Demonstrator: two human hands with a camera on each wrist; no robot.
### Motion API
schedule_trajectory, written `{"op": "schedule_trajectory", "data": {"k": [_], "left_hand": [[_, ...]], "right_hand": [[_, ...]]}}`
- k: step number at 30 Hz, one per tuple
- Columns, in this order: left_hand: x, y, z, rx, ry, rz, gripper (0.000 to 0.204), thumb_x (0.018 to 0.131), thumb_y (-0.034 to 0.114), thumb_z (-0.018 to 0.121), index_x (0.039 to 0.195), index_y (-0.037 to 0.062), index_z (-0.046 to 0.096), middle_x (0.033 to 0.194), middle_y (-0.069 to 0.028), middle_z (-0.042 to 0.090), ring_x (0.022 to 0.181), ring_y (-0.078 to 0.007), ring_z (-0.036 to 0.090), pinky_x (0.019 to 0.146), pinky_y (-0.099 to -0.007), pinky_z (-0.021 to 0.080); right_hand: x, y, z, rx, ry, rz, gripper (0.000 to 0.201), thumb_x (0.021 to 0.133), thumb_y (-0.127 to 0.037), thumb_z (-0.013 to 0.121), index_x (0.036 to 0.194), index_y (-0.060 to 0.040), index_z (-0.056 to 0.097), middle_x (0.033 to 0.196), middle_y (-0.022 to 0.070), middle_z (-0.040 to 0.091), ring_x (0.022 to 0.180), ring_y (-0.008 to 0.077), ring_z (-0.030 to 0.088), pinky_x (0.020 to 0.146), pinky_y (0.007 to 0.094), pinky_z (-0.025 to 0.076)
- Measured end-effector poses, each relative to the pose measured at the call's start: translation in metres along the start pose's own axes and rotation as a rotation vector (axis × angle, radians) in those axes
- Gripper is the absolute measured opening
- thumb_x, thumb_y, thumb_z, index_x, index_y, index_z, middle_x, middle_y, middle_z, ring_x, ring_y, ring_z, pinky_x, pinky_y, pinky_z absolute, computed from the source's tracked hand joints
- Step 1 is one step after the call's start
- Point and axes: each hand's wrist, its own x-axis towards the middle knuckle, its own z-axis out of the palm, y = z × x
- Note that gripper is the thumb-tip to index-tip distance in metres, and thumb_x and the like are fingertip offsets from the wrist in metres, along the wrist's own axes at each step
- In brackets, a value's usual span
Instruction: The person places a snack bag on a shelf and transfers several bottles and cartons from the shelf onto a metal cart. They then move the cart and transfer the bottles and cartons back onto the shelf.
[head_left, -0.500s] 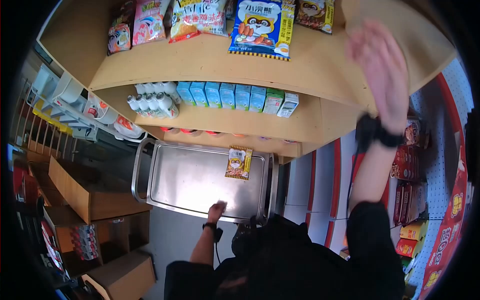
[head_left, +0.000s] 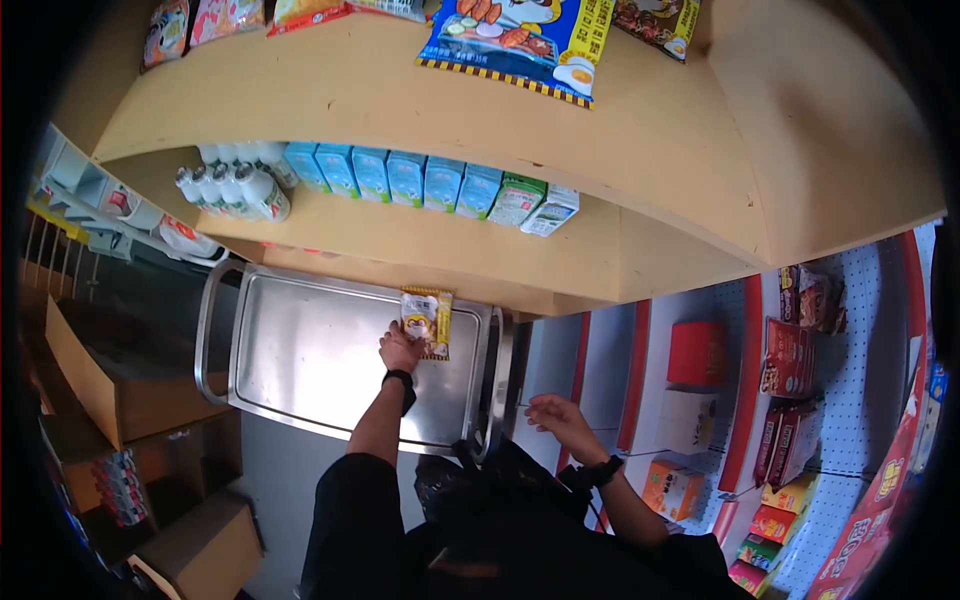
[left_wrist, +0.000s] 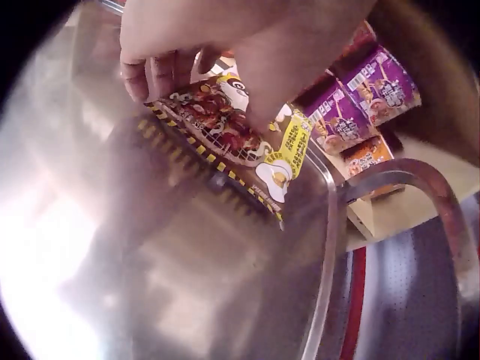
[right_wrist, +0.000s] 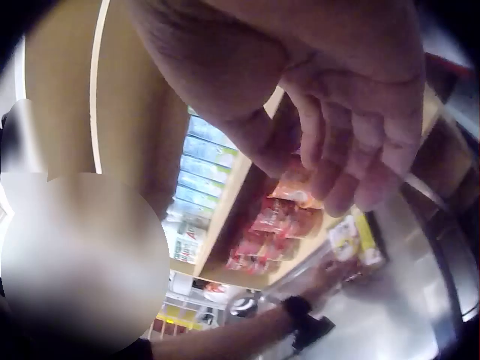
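A small brown-and-yellow snack bag [head_left: 437, 312] with a cartoon face lies at the right part of the steel cart's tray [head_left: 310, 350]. My left hand [head_left: 401, 350] is on its near left side. Up close in the left wrist view, the left fingers [left_wrist: 161, 71] and thumb grip the bag [left_wrist: 225, 131] from opposite sides, and its striped lower edge shows over the metal. My right hand [head_left: 562, 422] hangs beyond the cart's right handle, its fingers loosely bent and holding nothing.
Above the cart, a wooden shelf [head_left: 330, 110] bears large snack bags [head_left: 510, 45]. The level below has white bottles [head_left: 235, 192] and blue cartons [head_left: 405, 178]. Purple cups [left_wrist: 360, 101] sit lower. Red-edged shelves [head_left: 745, 390] stand on the right, cardboard boxes [head_left: 190, 550] on the left.
My left hand has moved forward from the tray's near edge onto the snack bag. The right hand has come down from the upper shelf to beside the cart. The head view has shifted.
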Motion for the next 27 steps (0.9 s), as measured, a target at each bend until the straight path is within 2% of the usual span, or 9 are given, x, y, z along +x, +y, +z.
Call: {"op": "schedule_trajectory", "data": {"k": [5,11,17,18,19,22,23,25,27], "left_hand": [[-0.009,-0.010,-0.030,-0.623,-0.193,-0.001,0.049,0.061,0.009,0.082,0.101,-0.0002,0.057,0.091,-0.0109,0.069,0.076,-0.0196,0.067,0.068,-0.0290,0.056],[-0.102,0.008,-0.127,-1.234,-0.556,0.096,0.041,0.079,0.002,0.072,0.115,0.0007,0.053,0.111,-0.0065,0.062,0.102,-0.0149,0.059,0.089,-0.0303,0.049],[-0.198,0.020,-0.191,-1.347,-0.444,0.098,0.058,0.075,-0.002,0.074,0.126,0.0015,0.046,0.115,-0.0083,0.061,0.104,-0.0167,0.059,0.093,-0.0334,0.048],[-0.211,0.029,-0.206,-1.487,-0.338,0.191,0.045,0.081,0.002,0.069,0.121,0.0017,0.051,0.108,-0.0083,0.064,0.097,-0.0182,0.063,0.084,-0.0326,0.052],[-0.210,0.005,-0.213,-1.310,-0.576,0.280,0.077,0.090,0.030,0.063,0.148,0.0072,0.018,0.142,-0.0157,0.037,0.126,-0.0275,0.043,0.105,-0.0431,0.036],[-0.225,0.011,-0.252,-1.570,-0.314,0.277,0.056,0.095,0.030,0.054,0.139,0.0027,0.034,0.126,-0.0145,0.053,0.114,-0.0244,0.053,0.098,-0.0375,0.043],[-0.222,-0.008,-0.249,-1.467,-0.333,0.201,0.051,0.096,0.030,0.053,0.135,0.0019,0.038,0.124,-0.0145,0.054,0.113,-0.0241,0.054,0.096,-0.0372,0.044],[-0.221,-0.050,-0.244,-1.277,-0.317,0.091,0.041,0.096,0.028,0.053,0.127,0.0016,0.050,0.122,-0.0139,0.056,0.111,-0.0225,0.055,0.094,-0.0355,0.045],[-0.223,-0.109,-0.220,-0.769,-0.173,-0.028,0.044,0.091,0.031,0.060,0.121,-0.0002,0.054,0.118,-0.0139,0.059,0.107,-0.0229,0.056,0.093,-0.0358,0.045]], "right_hand": [[0.028,0.011,0.010,-0.076,-0.072,-0.049,0.023,0.091,-0.016,0.060,0.111,-0.0050,0.056,0.101,0.0052,0.062,0.093,0.0142,0.061,0.080,0.0283,0.048],[0.079,0.020,0.063,-0.290,-0.088,-0.254,0.061,0.077,-0.026,0.078,0.123,-0.0011,0.045,0.119,0.0120,0.052,0.110,0.0240,0.052,0.091,0.0360,0.047],[0.048,-0.042,0.123,-0.145,-0.329,-0.453,0.056,0.080,-0.019,0.076,0.124,-0.0005,0.047,0.116,0.0080,0.059,0.109,0.0150,0.055,0.092,0.0316,0.047],[0.029,-0.071,0.126,-0.255,-0.335,-0.508,0.053,0.080,-0.018,0.076,0.123,-0.0001,0.049,0.112,0.0069,0.061,0.106,0.0130,0.056,0.090,0.0296,0.048],[0.021,-0.092,0.130,-0.142,-0.362,-0.585,0.051,0.080,-0.018,0.076,0.121,-0.0003,0.050,0.109,0.0062,0.061,0.103,0.0123,0.057,0.088,0.0284,0.048],[-0.048,-0.209,0.113,-0.217,-0.396,-0.609,0.055,0.079,-0.016,0.076,0.125,-0.0003,0.049,0.116,0.0054,0.060,0.107,0.0117,0.054,0.095,0.0298,0.044],[-0.047,-0.234,0.096,-0.508,-0.191,-1.096,0.053,0.081,-0.015,0.075,0.125,-0.0016,0.049,0.114,0.0046,0.061,0.104,0.0131,0.056,0.094,0.0305,0.044],[-0.081,-0.309,0.081,0.054,-0.173,-0.964,0.039,0.084,-0.017,0.070,0.118,-0.0039,0.055,0.107,0.0064,0.064,0.094,0.0132,0.062,0.082,0.0291,0.052],[-0.082,-0.371,0.049,0.094,0.115,-1.092,0.038,0.084,-0.012,0.069,0.118,-0.0028,0.054,0.107,0.0065,0.065,0.095,0.0136,0.063,0.082,0.0291,0.052]]}}
